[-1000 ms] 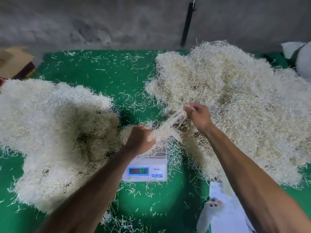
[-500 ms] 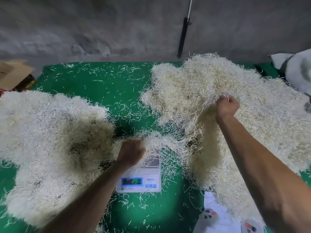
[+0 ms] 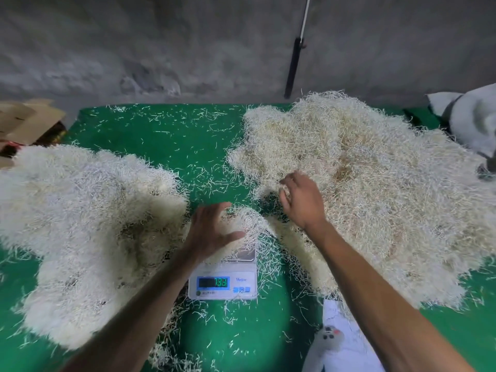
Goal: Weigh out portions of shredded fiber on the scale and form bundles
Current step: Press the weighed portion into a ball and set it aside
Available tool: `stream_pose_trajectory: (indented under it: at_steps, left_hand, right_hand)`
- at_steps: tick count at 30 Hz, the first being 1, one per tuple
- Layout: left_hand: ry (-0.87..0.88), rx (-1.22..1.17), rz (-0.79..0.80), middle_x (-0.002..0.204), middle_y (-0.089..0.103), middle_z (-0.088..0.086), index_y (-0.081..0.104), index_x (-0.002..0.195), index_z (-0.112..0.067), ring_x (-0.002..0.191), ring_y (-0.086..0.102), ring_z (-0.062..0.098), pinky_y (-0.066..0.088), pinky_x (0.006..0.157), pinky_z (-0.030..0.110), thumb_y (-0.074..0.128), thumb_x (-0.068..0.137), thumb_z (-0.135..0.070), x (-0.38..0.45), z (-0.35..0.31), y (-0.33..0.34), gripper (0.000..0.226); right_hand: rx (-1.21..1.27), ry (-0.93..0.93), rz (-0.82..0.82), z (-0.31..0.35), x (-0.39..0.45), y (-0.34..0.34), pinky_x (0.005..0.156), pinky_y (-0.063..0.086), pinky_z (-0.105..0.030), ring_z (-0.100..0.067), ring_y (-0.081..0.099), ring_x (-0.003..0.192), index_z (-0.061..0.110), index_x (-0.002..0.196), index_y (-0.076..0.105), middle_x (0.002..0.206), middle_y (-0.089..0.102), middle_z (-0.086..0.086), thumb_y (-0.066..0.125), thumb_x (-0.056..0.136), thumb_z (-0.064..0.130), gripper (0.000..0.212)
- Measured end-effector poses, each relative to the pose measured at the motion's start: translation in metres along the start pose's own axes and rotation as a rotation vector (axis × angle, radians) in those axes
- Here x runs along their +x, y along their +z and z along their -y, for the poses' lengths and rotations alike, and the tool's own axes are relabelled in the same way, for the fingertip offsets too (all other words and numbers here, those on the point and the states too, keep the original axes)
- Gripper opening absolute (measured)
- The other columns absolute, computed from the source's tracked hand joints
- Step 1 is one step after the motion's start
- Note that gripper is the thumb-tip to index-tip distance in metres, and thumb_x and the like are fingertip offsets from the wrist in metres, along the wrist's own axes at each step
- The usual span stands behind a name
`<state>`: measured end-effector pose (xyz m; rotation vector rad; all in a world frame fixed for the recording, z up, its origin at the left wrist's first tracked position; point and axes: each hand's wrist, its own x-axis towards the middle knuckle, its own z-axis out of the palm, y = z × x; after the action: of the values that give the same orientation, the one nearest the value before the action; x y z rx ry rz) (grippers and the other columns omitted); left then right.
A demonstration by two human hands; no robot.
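A small white digital scale (image 3: 222, 281) with a lit display stands on the green mat (image 3: 174, 146) between two big heaps of pale shredded fiber. A small portion of fiber (image 3: 248, 222) lies on its pan. My left hand (image 3: 209, 229) hovers flat over that portion with fingers spread, holding nothing. My right hand (image 3: 300, 201) is at the near-left edge of the right heap (image 3: 375, 197), palm down. Its fingers curl into the strands and grip a tuft. The left heap (image 3: 80, 224) lies untouched beside my left forearm.
Loose strands litter the mat. A cardboard box (image 3: 24, 122) sits at the far left, a white sack (image 3: 472, 116) at the far right. A black rod (image 3: 294, 65) leans on the grey wall. White sheets with a small toy-like object (image 3: 332, 339) lie at the bottom right.
My right hand came down from higher on the right heap to its near-left edge. My left hand opened from a closed grip and now spreads over the portion on the scale.
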<state>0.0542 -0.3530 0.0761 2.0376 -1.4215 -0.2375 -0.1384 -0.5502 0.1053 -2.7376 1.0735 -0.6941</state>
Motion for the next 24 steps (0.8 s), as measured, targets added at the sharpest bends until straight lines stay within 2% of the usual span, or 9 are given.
stream_pose_trajectory:
  at_steps: [4,6,8,10,12,14,17,19,24]
  left_hand:
    - [-0.034,-0.046,-0.066,0.152,0.044,0.004,0.034,0.152,-0.016,0.133,0.038,0.009,0.032,0.114,0.037,0.085,0.061,-0.06,-0.076,0.01,0.01,0.112]
    - [-0.142,-0.081,-0.091,0.156,0.039,0.006,0.028,0.156,-0.012,0.139,0.035,0.012,0.031,0.117,0.035,0.092,0.059,-0.054,-0.12,0.021,0.018,0.123]
    - [-0.234,-0.1,-0.084,0.152,0.041,0.008,0.028,0.154,-0.015,0.136,0.04,0.014,0.036,0.116,0.037,0.09,0.059,-0.06,-0.16,0.039,0.027,0.121]
    - [-0.443,-0.144,-0.006,0.162,0.029,0.004,0.016,0.158,-0.021,0.144,0.03,0.011,0.029,0.12,0.036,0.085,0.061,-0.066,-0.196,0.051,0.034,0.127]
    - [-0.588,-0.129,0.098,0.169,0.007,-0.001,0.002,0.162,-0.023,0.153,0.015,0.018,0.019,0.124,0.041,0.076,0.069,-0.072,-0.232,0.066,0.044,0.129]
    - [-0.533,0.079,0.244,0.168,-0.016,0.002,-0.01,0.161,-0.02,0.156,-0.005,0.021,0.004,0.127,0.041,0.046,0.082,-0.082,-0.263,0.077,0.055,0.116]
    - [-0.369,0.311,0.331,0.161,-0.035,0.002,-0.022,0.157,-0.016,0.15,-0.03,0.017,-0.011,0.126,0.039,0.004,0.093,-0.074,-0.291,0.078,0.062,0.09]
    - [-0.354,0.33,0.344,0.162,-0.034,0.002,-0.022,0.156,-0.015,0.149,-0.032,0.016,-0.01,0.126,0.039,-0.001,0.097,-0.066,-0.298,0.075,0.063,0.081]
    - [-0.349,0.37,0.426,0.162,-0.033,0.003,-0.022,0.156,-0.016,0.149,-0.031,0.019,-0.009,0.126,0.04,0.01,0.105,-0.057,-0.302,0.069,0.053,0.073]
  right_hand:
    - [0.247,0.183,0.124,0.057,-0.091,0.054,0.1,0.042,-0.026,-0.016,0.054,0.107,0.012,0.123,0.059,0.118,0.059,-0.002,0.043,0.107,0.032,0.03]
    - [0.318,0.304,0.186,0.08,-0.139,0.075,0.088,0.049,-0.032,-0.016,0.052,0.092,0.014,0.113,0.053,0.102,0.055,-0.001,0.038,0.109,0.039,0.03]
    - [0.375,0.439,0.223,0.095,-0.185,0.088,0.087,0.051,-0.037,-0.019,0.055,0.092,0.014,0.114,0.049,0.102,0.056,-0.003,0.031,0.108,0.046,0.037]
    - [0.316,0.525,0.299,0.107,-0.227,0.097,0.113,0.042,-0.04,-0.029,0.053,0.127,0.006,0.138,0.044,0.139,0.054,-0.013,0.023,0.109,0.05,0.057]
    - [0.128,0.458,0.44,0.118,-0.262,0.107,0.127,0.007,-0.038,-0.028,0.01,0.158,0.006,0.162,0.014,0.17,0.012,-0.013,0.001,0.106,0.058,0.078]
    - [-0.017,0.358,0.524,0.127,-0.289,0.116,0.126,-0.008,-0.04,-0.024,-0.019,0.156,0.011,0.162,-0.007,0.168,-0.017,-0.01,-0.017,0.098,0.062,0.082]
    - [-0.11,0.304,0.543,0.138,-0.32,0.124,0.125,-0.014,-0.043,-0.024,-0.03,0.152,0.012,0.16,-0.016,0.166,-0.026,-0.01,-0.019,0.097,0.062,0.08]
    - [-0.14,0.303,0.541,0.144,-0.333,0.126,0.125,-0.015,-0.043,-0.023,-0.032,0.151,0.012,0.16,-0.017,0.166,-0.027,-0.009,-0.016,0.098,0.061,0.078]
    - [-0.158,0.332,0.547,0.155,-0.344,0.124,0.126,-0.013,-0.045,-0.024,-0.029,0.153,0.012,0.16,-0.013,0.167,-0.024,-0.01,-0.01,0.102,0.057,0.074]
